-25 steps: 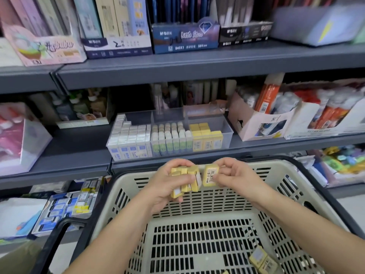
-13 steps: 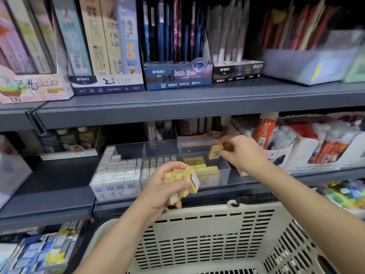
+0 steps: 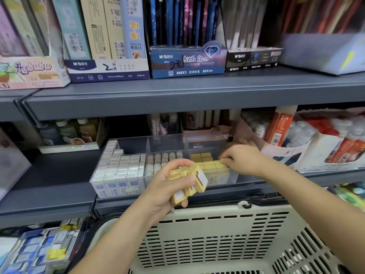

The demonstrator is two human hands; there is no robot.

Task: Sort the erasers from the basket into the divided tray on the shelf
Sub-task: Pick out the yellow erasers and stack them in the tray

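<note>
A clear divided tray (image 3: 167, 138) sits on the middle shelf. White erasers (image 3: 120, 167) fill its left compartment, round-topped pale erasers (image 3: 160, 160) the middle one, yellow erasers (image 3: 205, 161) the right one. My left hand (image 3: 169, 186) hovers in front of the tray, gripping a bunch of yellow erasers (image 3: 190, 179). Over the right compartment, my right hand (image 3: 241, 159) rests its fingertips on the top row of yellow erasers, pressing one among them. The beige basket (image 3: 217, 230) is below, its inside mostly out of view.
The grey shelf above (image 3: 187, 95) overhangs the tray and carries pencil-lead boxes (image 3: 187, 60). Cardboard boxes of orange glue bottles (image 3: 308, 147) stand right of the tray. A small box of bottles (image 3: 69, 137) stands behind on the left. Packets (image 3: 39, 252) lie on the lower shelf.
My right hand has carried one yellow eraser from the bunch over the basket up to the tray's right compartment and lowered it onto the yellow row. The left hand rose toward the shelf.
</note>
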